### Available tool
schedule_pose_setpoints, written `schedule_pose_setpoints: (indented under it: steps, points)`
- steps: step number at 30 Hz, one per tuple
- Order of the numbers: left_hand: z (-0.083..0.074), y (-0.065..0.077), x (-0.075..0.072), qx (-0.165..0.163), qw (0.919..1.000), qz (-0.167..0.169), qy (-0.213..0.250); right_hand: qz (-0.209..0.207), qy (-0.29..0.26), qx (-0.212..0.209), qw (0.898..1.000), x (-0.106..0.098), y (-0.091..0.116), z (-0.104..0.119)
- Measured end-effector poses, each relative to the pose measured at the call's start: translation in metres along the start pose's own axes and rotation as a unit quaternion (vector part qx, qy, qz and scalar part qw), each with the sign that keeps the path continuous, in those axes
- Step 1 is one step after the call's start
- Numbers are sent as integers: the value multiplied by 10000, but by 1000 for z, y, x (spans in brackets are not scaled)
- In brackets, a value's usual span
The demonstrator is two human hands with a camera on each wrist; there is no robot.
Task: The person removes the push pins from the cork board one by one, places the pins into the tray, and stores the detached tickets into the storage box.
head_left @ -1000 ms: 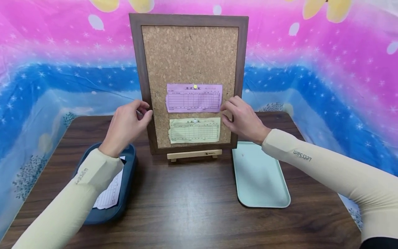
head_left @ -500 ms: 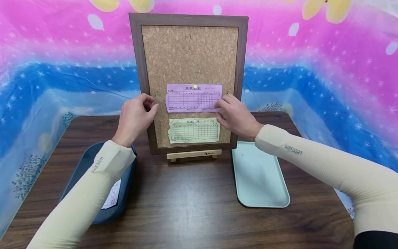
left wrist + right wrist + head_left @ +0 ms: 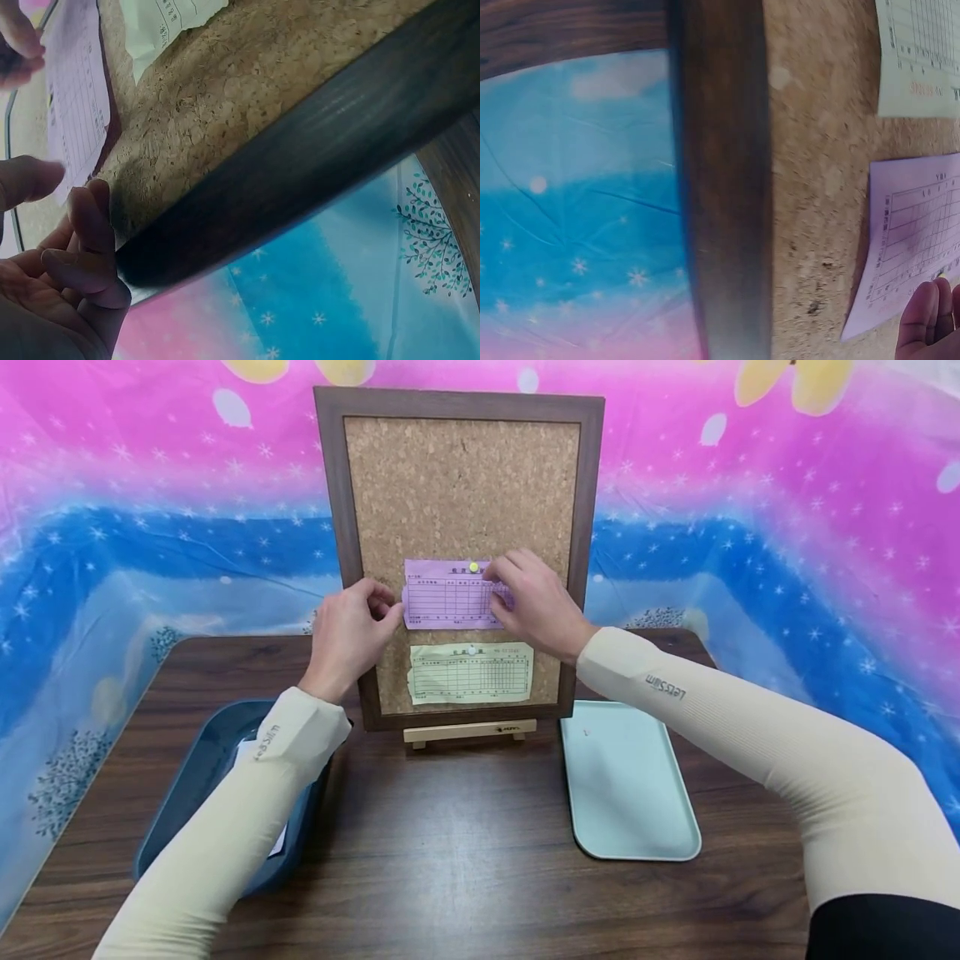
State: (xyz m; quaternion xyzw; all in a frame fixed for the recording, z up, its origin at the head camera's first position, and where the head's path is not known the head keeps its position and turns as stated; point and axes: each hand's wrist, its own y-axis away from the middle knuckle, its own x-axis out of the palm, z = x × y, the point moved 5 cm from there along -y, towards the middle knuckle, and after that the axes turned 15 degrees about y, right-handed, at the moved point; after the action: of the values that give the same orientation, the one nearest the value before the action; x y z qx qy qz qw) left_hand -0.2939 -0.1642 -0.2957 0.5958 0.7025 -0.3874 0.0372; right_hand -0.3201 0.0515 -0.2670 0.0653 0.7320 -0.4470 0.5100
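A pink, blue and white patterned fabric backdrop [image 3: 112, 568] surrounds a dark brown wood-grain table [image 3: 450, 860]. On the table stands an upright rectangular cork board [image 3: 461, 485] in a dark wooden frame. Two cream knitted sleeves cover the forearms: the right sleeve [image 3: 720, 735] bends at the elbow and slants up toward the board, while the left sleeve [image 3: 217, 827] rises diagonally across a dark blue tray with rounded corners [image 3: 198, 777]. A pale mint rectangular tray [image 3: 630, 785] lies at the right.

Left hand [image 3: 348, 631]: wrist raised, fingers loosely bent, thumb and fingertips apart, beside the near end of a lilac printed paper slip [image 3: 438, 602]; whether they touch it cannot be told. Right hand [image 3: 536, 602]: raised in front of the slip, covering its right end, fingers curved toward the left, thumb and forefinger apart; contact is likewise unclear.

The lilac slip hangs on the lower half of the cork, above a pale green printed paper slip [image 3: 468, 675]. Below the frame projects a light wooden ledge [image 3: 465, 731]. Smallest are a round yellow pin [image 3: 473, 567] at the lilac slip's top edge, just beside the right fingertips, and a white pin [image 3: 472, 650] at the green slip's top.
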Motion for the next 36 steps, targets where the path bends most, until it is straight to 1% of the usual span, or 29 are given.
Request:
schedule_pose_setpoints:
  steps: [6,8,14,20,25,36]
  points:
    - [-5,-6,7,41,10000,-67,34,-8,127,75,9999,3,-15,3]
    - [-6,-7,9,7,9999,-90,57,2,111,120,9999,2,-18,3]
    - [-8,-8,14,-166,9998,-115,75,68,169,263,9995,3,-22,3]
    - [-7,-10,15,-378,9991,-169,9,94,259,347,9990,5,-28,6]
    - [-7,-10,16,-313,9994,-137,-50,203,331,458,9982,7,-32,6]
    - [-6,-11,17,-65,9999,-71,112,433,328,576,9969,9,-37,7]
